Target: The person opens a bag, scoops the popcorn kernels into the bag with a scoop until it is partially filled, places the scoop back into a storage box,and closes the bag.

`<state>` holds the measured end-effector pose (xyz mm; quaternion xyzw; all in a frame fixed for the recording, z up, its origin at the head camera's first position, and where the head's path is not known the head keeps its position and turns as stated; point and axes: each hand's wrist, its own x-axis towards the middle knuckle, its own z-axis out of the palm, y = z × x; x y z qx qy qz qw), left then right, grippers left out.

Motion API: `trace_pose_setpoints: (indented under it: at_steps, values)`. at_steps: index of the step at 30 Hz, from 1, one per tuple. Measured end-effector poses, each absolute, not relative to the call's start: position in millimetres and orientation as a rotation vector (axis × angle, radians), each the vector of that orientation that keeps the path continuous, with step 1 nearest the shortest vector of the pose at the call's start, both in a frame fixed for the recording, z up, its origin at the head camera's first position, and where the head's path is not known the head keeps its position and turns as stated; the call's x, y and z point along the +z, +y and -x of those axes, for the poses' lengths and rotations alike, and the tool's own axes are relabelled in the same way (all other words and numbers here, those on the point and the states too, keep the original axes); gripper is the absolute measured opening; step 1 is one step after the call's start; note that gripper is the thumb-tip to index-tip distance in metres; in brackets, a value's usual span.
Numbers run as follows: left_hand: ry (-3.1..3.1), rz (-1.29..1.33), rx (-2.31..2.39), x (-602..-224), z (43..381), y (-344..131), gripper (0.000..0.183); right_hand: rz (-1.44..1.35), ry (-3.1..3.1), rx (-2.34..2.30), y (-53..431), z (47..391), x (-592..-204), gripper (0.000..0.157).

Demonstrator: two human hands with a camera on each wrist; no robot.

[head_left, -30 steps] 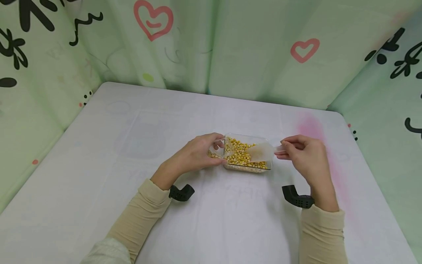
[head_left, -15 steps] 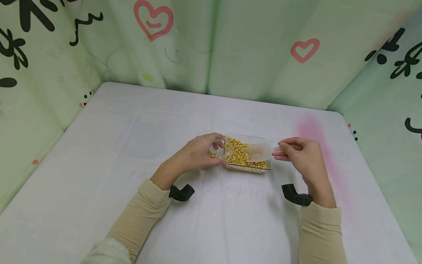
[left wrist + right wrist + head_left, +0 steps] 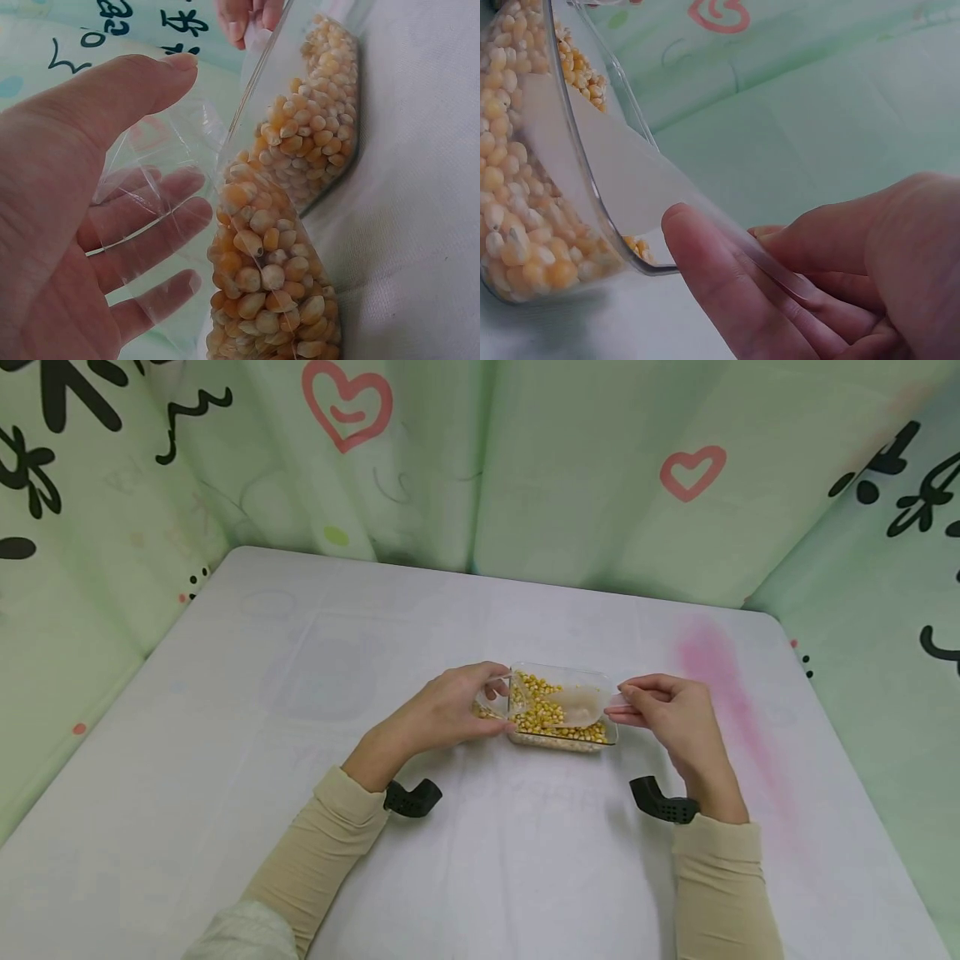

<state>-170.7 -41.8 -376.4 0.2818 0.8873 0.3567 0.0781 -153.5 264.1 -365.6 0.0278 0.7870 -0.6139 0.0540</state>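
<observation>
A clear rectangular container [image 3: 564, 747] of corn kernels [image 3: 534, 717] stands on the table. My left hand [image 3: 459, 703] is at its left end, thumb and fingers curved round a clear, creased plastic bag. In the left wrist view the bag [image 3: 262, 255] holds kernels low down, and its upper part [image 3: 150, 225] lies between my thumb and fingers. My right hand [image 3: 673, 714] pinches the handle of a whitish translucent scoop [image 3: 581, 704] between thumb and fingers. In the right wrist view the scoop's blade [image 3: 615, 165] slants over the rim down into the kernels, its front edge partly hidden.
The table [image 3: 360, 635] has a white cover with a pink smear [image 3: 708, 652] at the right. A green curtain [image 3: 570, 468] with hearts and black writing hangs round the back and sides. Each wrist wears a black camera mount.
My right hand has moved left with the scoop, whose blade now lies further into the container. The left hand, the bag and the container have stayed in place.
</observation>
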Motion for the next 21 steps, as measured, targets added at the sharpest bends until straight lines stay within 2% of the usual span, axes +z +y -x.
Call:
trace_pose_setpoints:
  at_steps: [21]
  values:
    - [2.652, -0.839, 1.052, -377, 170, -41, 0.068, -0.136, 2.513, -1.776, 243, 155, -366, 0.035]
